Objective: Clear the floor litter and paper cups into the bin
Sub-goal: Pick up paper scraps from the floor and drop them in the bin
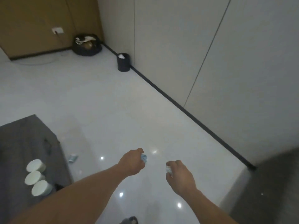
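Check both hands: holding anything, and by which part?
Left hand holds a crumpled blue scrap, fingers curled round it, one end sticking out. Right hand holds a white scrap the same way.

Indoor room: glossy floor (113,102), waste bin (123,63)

Glossy white floor (113,110) and grey bench (24,139).
Floor: black bin (123,63); dark bag (87,46) beyond it; litter scrap (72,158) beside the bench; bench: three white cups (34,177).
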### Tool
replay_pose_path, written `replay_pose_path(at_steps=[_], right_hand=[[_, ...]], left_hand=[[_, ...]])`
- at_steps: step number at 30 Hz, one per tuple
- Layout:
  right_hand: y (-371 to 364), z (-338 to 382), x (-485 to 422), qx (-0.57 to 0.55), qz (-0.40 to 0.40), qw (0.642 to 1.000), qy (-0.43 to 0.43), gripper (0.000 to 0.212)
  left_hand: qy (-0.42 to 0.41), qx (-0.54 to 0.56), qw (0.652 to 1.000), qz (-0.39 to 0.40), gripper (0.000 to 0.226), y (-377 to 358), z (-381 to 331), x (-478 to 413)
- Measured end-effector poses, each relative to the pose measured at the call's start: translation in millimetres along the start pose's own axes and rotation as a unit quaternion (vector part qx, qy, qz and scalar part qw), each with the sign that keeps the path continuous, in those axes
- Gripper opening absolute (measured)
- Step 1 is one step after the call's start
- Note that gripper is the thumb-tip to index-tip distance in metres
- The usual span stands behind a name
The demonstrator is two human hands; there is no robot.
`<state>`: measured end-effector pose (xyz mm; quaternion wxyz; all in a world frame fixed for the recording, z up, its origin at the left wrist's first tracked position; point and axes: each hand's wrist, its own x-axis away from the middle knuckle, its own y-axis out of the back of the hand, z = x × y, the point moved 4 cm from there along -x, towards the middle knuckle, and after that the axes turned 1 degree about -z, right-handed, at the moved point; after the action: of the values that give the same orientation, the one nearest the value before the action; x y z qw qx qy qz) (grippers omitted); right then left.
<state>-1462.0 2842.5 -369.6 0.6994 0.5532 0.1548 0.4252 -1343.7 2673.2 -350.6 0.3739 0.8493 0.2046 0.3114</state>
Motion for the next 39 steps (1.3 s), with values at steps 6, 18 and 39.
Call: replay_pose_path(at_steps=[6,18,39], right_hand=[[18.6,78.5,-110.5,0.034,0.012,0.994,0.101,0.035],[68.9,150.6,-341.7,0.069,0.048,0.97,0.228,0.038],[98.6,329.9,-703.7,0.092,0.045,0.967,0.234,0.041]], left_hand=[[0.073,0.01,0.995,-0.068,0.025,80.4,48.8,-45.7],[0.184,0.04,0.974,-0.13,0.025,190.6,78.1,-185.5],[0.228,0.058,0.959,-0.156,0.03,410.7,216.3,-461.8]])
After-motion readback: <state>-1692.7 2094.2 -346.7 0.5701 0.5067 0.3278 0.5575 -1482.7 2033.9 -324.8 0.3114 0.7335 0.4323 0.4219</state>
